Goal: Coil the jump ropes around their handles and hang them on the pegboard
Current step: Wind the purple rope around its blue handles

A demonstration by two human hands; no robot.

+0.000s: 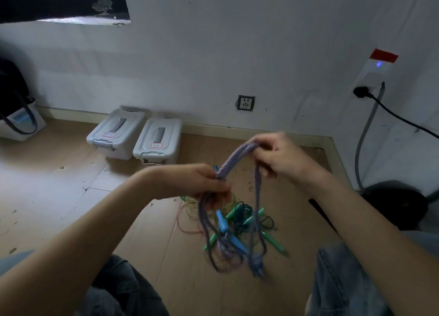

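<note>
Purple rope held up between both hands, above the floor.
Left hand [202, 182] grips the purple jump rope [234, 161] with its blue handles; right hand [278, 156] pinches the bundled strands, loops dangling below. Green-handled ropes [247, 217] tangled on floor [59, 196] beneath; count unclear. Two grey lidded bins [135, 135] by wall.

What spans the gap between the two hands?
In the head view, a bundled purple braided rope arches from the left hand to the right hand.
</note>
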